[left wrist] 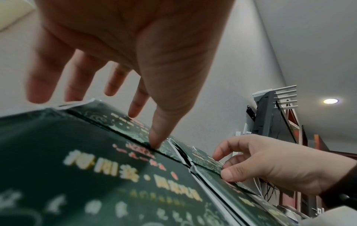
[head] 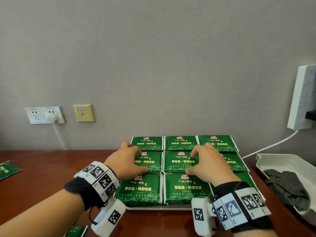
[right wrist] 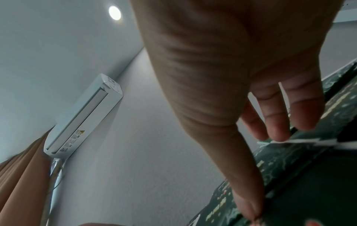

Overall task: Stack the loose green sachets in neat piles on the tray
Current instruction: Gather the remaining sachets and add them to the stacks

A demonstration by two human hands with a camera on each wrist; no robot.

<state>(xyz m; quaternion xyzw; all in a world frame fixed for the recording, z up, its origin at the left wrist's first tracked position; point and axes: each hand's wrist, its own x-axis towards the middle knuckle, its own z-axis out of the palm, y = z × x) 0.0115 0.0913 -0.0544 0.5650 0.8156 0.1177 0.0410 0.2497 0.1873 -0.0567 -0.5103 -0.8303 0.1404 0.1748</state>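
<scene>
A white tray (head: 159,208) on the brown table carries green sachets in a three-by-three grid of piles. My left hand (head: 142,160) spans the middle-left pile (head: 153,162); its thumb (left wrist: 154,143) presses the pile's near edge and its straight fingers reach the far edge. My right hand (head: 191,161) arches over the centre pile (head: 179,161) and the pile to its right, thumb (right wrist: 249,211) on the near seam, fingertips (right wrist: 280,134) at a far white edge. Neither hand lifts a sachet. Loose sachets lie on the table at far left (head: 8,169) and by my left wrist (head: 77,230).
A second white tray (head: 282,159) with a dark cloth (head: 290,189) stands at the right. A power strip (head: 302,96) hangs on the wall there, its cable (head: 266,148) running behind the sachet tray. Wall sockets (head: 45,115) sit at the left.
</scene>
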